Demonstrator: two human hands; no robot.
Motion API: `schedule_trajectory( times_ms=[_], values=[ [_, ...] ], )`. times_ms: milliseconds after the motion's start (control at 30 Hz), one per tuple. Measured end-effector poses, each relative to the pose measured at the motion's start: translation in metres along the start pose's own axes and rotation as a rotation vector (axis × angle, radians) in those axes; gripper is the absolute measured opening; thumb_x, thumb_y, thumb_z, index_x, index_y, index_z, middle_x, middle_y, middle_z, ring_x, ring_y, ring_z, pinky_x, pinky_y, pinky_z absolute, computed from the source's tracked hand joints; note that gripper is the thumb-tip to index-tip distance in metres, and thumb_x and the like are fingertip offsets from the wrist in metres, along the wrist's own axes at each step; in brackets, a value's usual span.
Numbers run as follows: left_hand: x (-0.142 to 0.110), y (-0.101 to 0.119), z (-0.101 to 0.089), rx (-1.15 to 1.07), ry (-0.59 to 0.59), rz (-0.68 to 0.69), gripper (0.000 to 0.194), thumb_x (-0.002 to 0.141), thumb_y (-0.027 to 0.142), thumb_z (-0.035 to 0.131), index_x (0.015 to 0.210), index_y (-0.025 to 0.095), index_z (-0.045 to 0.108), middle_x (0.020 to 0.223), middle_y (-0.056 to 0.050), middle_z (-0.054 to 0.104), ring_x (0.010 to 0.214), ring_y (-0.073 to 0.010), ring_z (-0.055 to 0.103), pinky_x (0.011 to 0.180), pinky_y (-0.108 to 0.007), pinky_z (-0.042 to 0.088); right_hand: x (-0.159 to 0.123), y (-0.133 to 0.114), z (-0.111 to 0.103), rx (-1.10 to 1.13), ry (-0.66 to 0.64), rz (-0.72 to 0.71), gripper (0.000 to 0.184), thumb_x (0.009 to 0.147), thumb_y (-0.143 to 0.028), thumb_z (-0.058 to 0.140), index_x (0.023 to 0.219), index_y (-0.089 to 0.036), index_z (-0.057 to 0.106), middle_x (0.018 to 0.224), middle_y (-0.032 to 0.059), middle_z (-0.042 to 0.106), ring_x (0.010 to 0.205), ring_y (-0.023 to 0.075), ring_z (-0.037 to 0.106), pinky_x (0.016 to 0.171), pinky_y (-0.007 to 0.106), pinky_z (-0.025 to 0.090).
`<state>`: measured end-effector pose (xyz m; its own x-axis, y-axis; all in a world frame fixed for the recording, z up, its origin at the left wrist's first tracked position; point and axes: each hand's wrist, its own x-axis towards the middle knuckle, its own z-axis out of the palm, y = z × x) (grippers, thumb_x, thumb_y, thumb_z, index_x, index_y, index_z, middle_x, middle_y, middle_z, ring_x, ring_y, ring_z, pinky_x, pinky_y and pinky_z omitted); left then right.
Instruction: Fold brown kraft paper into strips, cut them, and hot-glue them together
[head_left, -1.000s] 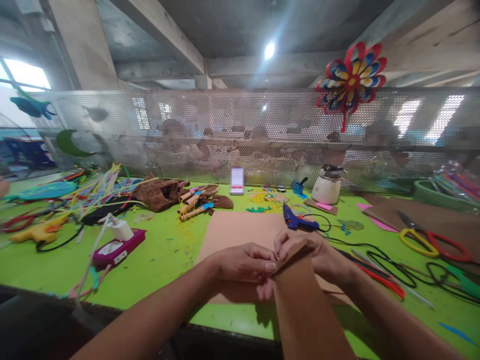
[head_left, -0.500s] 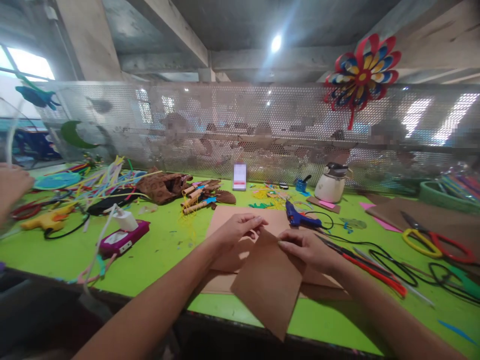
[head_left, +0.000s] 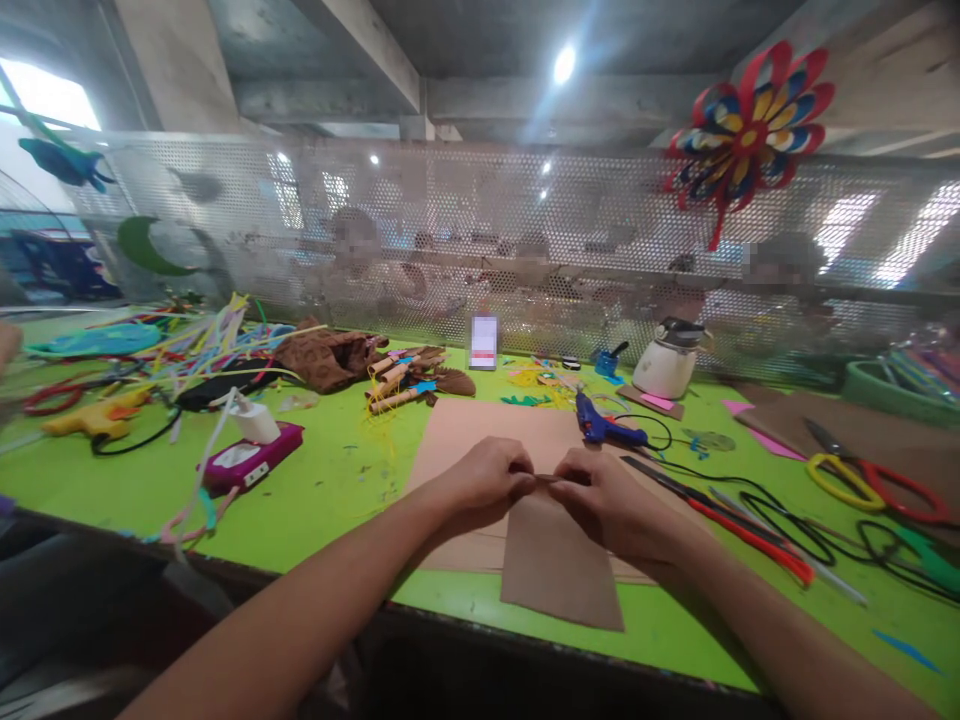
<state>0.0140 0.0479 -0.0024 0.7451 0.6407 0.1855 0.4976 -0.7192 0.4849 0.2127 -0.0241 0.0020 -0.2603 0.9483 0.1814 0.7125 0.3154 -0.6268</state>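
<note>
A piece of brown paper point(head_left: 562, 570) hangs between my hands, its top edge pinched and curled over in a narrow fold. My left hand point(head_left: 491, 475) grips the top left of that edge, thumb and fingers pressed together. At the top right, my right hand point(head_left: 604, 495) pinches it the same way, close beside the left. Beneath lie larger sheets of light brown paper point(head_left: 472, 425) on the green table. A blue glue gun point(head_left: 607, 428) rests just beyond my right hand.
Right of my hands lie red-handled scissors point(head_left: 757, 540), black cords and scissors with yellow and red handles point(head_left: 874, 485). A purple power strip point(head_left: 255, 460) and a yellow glue gun point(head_left: 97, 415) are at left. Behind stand a phone point(head_left: 484, 343) and a white jug point(head_left: 664, 365).
Both hands have come closer together along the paper's top edge, which now curls over. The paper has turned from a slanted corner-down position to nearly square. Another person's hand at far left has drawn back.
</note>
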Motion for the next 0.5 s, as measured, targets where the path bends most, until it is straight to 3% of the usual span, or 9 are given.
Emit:
schedule_trajectory(
  times_ms=[200, 400, 500],
  values=[
    [0.005, -0.01, 0.001, 0.122, -0.002, 0.12, 0.016, 0.081, 0.028, 0.06, 0.083, 0.015, 0.07, 0.082, -0.005, 0.062, 0.081, -0.0163, 0.054, 0.072, -0.024, 0.039, -0.002, 0.004, -0.005, -0.036, -0.024, -0.044, 0.017, 0.082, -0.028, 0.057, 0.077, -0.016, 0.067, 0.079, 0.0029, 0.061, 0.072, 0.0148, 0.053, 0.066, 0.026, 0.039],
    [0.007, -0.002, 0.007, 0.19, 0.01, 0.207, 0.021, 0.085, 0.034, 0.056, 0.09, 0.017, 0.069, 0.081, -0.005, 0.059, 0.081, -0.0168, 0.052, 0.071, -0.025, 0.039, 0.005, 0.011, 0.008, -0.152, -0.003, -0.214, 0.02, 0.09, -0.026, 0.051, 0.085, -0.018, 0.069, 0.081, 0.0048, 0.058, 0.078, 0.0162, 0.053, 0.071, 0.027, 0.039],
    [0.009, 0.0, 0.01, 0.213, 0.0, 0.224, 0.021, 0.086, 0.031, 0.055, 0.085, 0.016, 0.07, 0.079, -0.005, 0.058, 0.079, -0.0162, 0.052, 0.069, -0.024, 0.038, 0.008, 0.016, 0.014, -0.234, 0.02, -0.23, 0.021, 0.091, -0.023, 0.049, 0.081, -0.017, 0.067, 0.081, 0.0053, 0.057, 0.078, 0.0159, 0.052, 0.07, 0.026, 0.039]
  ],
)
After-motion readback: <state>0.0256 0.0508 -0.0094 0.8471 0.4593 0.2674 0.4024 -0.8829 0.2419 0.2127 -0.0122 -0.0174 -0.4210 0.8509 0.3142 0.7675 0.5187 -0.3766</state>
